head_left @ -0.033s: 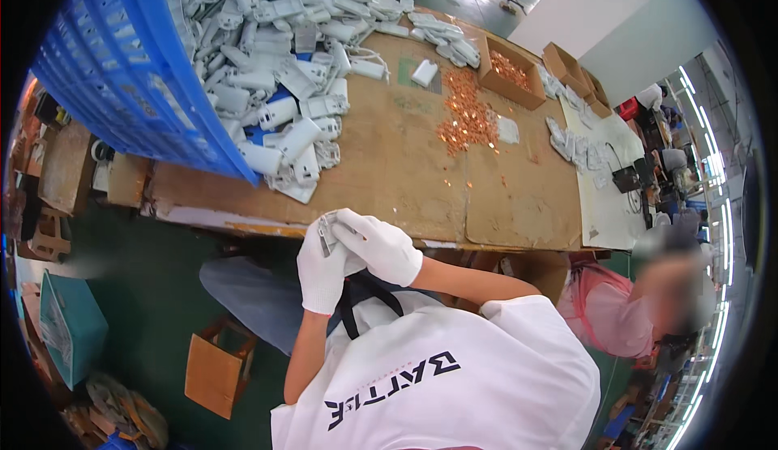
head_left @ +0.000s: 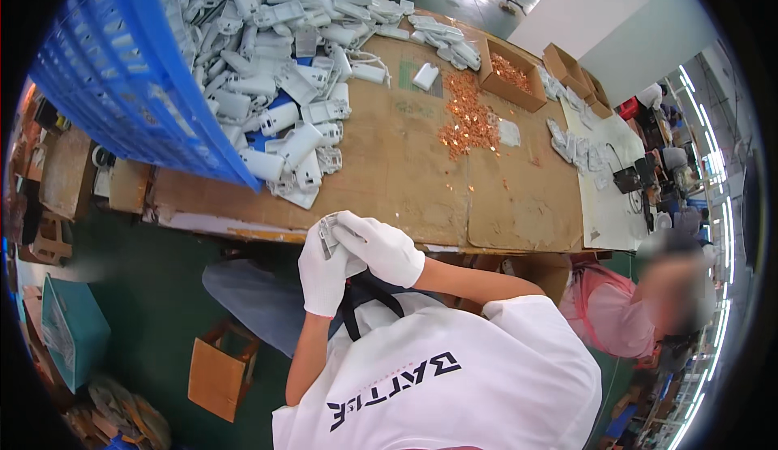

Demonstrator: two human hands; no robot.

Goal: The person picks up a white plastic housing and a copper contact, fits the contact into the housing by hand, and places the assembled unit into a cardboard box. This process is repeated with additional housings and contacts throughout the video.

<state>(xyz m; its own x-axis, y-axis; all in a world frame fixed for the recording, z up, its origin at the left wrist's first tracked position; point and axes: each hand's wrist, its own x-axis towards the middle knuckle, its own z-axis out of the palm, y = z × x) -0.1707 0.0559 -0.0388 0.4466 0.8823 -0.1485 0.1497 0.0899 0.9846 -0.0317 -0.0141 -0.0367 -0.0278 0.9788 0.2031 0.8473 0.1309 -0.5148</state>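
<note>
Both of my hands wear white knitted gloves and meet just off the table's near edge. Wrapped around a small white-grey plastic housing [head_left: 328,236] is my left hand [head_left: 322,278], its fingers closed. From the right, my right hand [head_left: 381,250] presses against the same housing with bent fingers. Only the upper end of the piece shows; the gloves cover the rest. Whether the right fingertips also pinch a smaller part cannot be seen. Beyond my hands, on the cardboard-covered table [head_left: 389,182], lies a scattered pile of small copper-coloured metal pieces [head_left: 470,126].
At the left, a tipped blue plastic crate [head_left: 138,85] spills a heap of white plastic housings [head_left: 275,69]. One single housing [head_left: 425,75] lies mid-table. A cardboard box [head_left: 510,77] holds more copper pieces. A person in pink [head_left: 608,308] sits to my right. A wooden stool [head_left: 219,373] stands at lower left.
</note>
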